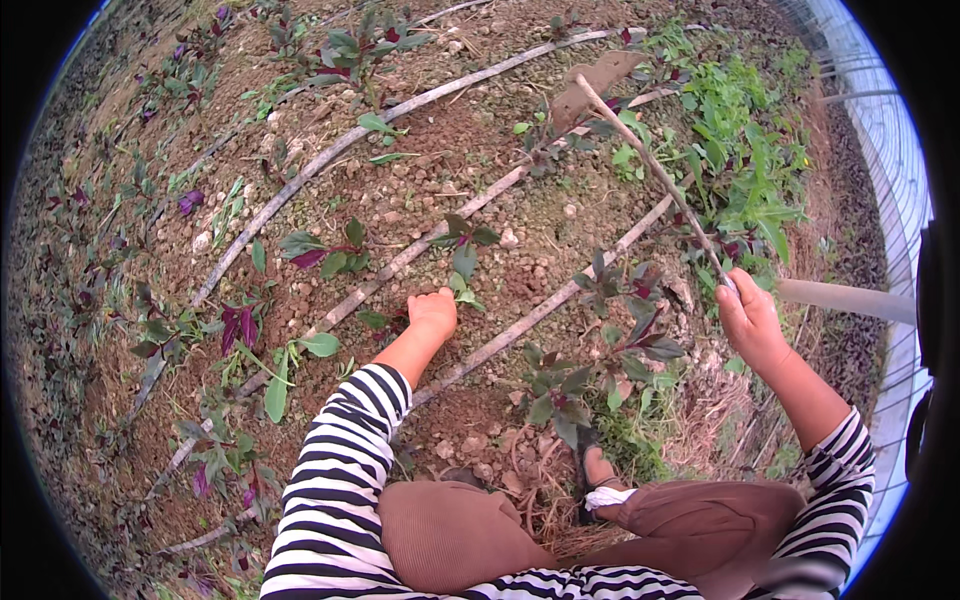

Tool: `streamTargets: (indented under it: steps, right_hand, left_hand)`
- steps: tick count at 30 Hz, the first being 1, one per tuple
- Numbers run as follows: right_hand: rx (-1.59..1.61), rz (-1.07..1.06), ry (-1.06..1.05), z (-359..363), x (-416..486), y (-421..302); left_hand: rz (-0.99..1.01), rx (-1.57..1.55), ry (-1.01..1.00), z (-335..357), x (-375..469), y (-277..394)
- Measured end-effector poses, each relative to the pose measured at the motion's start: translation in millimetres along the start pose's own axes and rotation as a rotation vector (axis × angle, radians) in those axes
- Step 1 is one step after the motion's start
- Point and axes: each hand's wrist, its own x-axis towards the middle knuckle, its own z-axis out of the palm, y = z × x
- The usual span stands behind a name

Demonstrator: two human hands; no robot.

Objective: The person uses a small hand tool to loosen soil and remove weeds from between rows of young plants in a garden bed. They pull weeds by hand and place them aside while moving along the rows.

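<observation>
My right hand point(748, 319) grips the thin handle of a hoe point(652, 161) at the right; its broad, soil-covered metal blade point(600, 82) is raised over the bed, near purple-green plants. My left hand point(433, 313) is closed at the ground in the middle, with small green leaves point(465, 291) of a weed at its fingertips, between two drip irrigation hoses. Just above it stands a small plant with dark green leaves and a magenta centre point(465, 240). A pulled-looking weed with broad green leaves point(277, 386) lies at the lower left.
Several grey drip hoses point(480, 199) run diagonally across the reddish soil. Purple-leaved plants point(238, 326) grow among them. Dense green weeds point(739, 150) stand at the right, near plastic sheeting point(874, 112) and a pale pole point(847, 298). My foot point(598, 469) is at the lower middle.
</observation>
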Motion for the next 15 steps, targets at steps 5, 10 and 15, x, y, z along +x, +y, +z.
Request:
streamTargets:
  steps: [5, 10, 15]
  right_hand:
    - [-0.072, 0.241, 0.218, -21, -142, 98]
    - [0.712, 0.454, 0.414, 35, -162, 97]
    - [0.921, 0.334, 0.638, 29, -138, 44]
  left_hand:
    - [0.221, -0.227, 0.23, -32, -22, 4]
    - [0.611, -0.886, 0.712, -103, -35, 31]
    - [0.813, -1.461, 0.302, -190, -110, 142]
